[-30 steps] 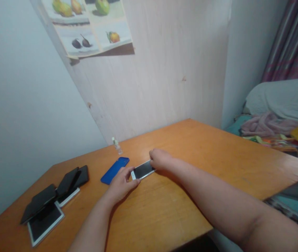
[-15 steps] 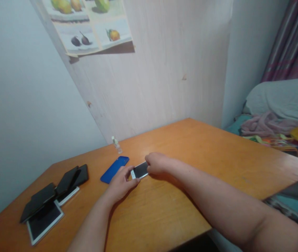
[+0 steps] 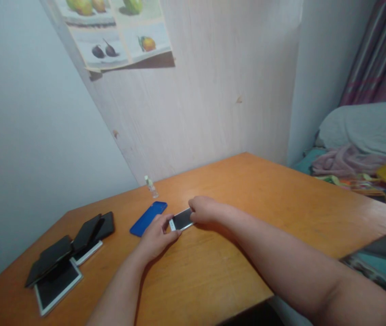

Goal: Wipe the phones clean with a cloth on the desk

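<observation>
A white smartphone (image 3: pixel 182 220) with a dark screen lies face up, low over the wooden table, between my two hands. My left hand (image 3: pixel 157 234) grips its left end, thumb along the near edge and fingers at the far corner. Closed fingers of my right hand (image 3: pixel 204 211) are on the phone's right end and cover it. Just behind my left hand is a blue phone case (image 3: pixel 148 218), partly hidden by that hand. A small clear bottle (image 3: pixel 151 186) stands beyond the case.
On the table's left side, a white-framed tablet (image 3: pixel 59 285) lies beside several dark devices or cases (image 3: pixel 53 253), some overlapping. The wooden table (image 3: pixel 247 190) meets a wall at the back, with a fruit poster (image 3: pixel 121 36) above. Cloths (image 3: pixel 349 160) are heaped at the right.
Almost nothing differs. Both hands keep their hold on the phone, with the right hand shifted very slightly to the right.
</observation>
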Demonstrator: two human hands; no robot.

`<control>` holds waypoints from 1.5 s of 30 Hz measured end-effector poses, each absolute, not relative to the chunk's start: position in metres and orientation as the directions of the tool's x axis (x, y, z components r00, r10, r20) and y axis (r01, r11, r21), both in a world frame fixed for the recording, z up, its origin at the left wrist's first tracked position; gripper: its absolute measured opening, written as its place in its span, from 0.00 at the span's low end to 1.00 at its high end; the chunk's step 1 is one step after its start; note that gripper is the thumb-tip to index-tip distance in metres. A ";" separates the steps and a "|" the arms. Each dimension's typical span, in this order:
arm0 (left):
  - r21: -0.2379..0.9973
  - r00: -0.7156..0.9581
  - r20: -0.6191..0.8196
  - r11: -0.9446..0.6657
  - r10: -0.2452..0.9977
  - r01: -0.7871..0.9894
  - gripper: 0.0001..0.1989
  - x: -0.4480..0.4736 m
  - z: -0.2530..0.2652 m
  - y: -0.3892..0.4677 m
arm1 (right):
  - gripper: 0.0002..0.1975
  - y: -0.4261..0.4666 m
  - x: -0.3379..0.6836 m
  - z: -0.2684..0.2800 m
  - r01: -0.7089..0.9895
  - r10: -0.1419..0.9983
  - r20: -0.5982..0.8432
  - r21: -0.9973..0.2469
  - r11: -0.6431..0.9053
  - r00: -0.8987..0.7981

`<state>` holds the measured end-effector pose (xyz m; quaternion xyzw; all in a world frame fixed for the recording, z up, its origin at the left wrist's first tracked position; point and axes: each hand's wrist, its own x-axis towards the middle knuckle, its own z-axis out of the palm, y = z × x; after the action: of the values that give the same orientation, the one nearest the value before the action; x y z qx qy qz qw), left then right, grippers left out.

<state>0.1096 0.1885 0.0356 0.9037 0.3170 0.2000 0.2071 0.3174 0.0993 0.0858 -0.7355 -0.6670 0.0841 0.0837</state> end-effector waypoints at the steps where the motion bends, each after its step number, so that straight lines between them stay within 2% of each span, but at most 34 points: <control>1: 0.502 0.718 0.235 -0.714 0.655 0.488 0.27 0.109 0.036 0.188 | 0.16 0.100 0.319 0.086 0.966 0.993 -0.005 -0.229 -0.118 0.120; 4: 0.500 0.721 0.244 -0.721 0.649 0.479 0.28 0.109 0.034 0.190 | 0.17 0.101 0.320 0.085 0.966 0.988 0.022 -0.213 -0.146 0.155; 9: 0.492 0.740 0.227 -0.730 0.634 0.474 0.27 0.108 0.033 0.192 | 0.13 0.097 0.312 0.084 0.968 0.999 0.022 -0.246 -0.040 0.047; 15: 0.487 0.727 0.228 -0.722 0.648 0.491 0.27 0.109 0.035 0.189 | 0.15 0.105 0.324 0.081 0.957 0.985 0.041 -0.244 -0.154 0.168; 21: 0.499 0.732 0.234 -0.725 0.640 0.474 0.27 0.109 0.033 0.190 | 0.12 0.105 0.317 0.076 0.965 0.994 0.076 -0.255 -0.058 0.080; 28: 0.500 0.727 0.230 -0.719 0.647 0.482 0.28 0.109 0.034 0.190 | 0.13 0.107 0.324 0.076 0.966 0.986 0.097 -0.235 -0.111 0.137; 33: 0.508 0.729 0.232 -0.720 0.644 0.474 0.27 0.110 0.037 0.187 | 0.12 0.105 0.315 0.077 0.973 0.992 0.098 -0.221 -0.061 0.084; 40: 0.500 0.724 0.228 -0.716 0.651 0.487 0.27 0.109 0.036 0.188 | 0.13 0.106 0.324 0.083 0.966 0.978 0.080 -0.189 -0.174 0.191; 45: 0.508 0.727 0.236 -0.719 0.645 0.474 0.27 0.109 0.034 0.189 | 0.11 0.105 0.314 0.079 0.978 0.989 0.104 -0.192 -0.081 0.103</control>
<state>0.1092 0.1889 0.0338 0.9048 0.3092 0.2026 0.2115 0.3139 0.1048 0.0792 -0.7348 -0.6694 0.0264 0.1065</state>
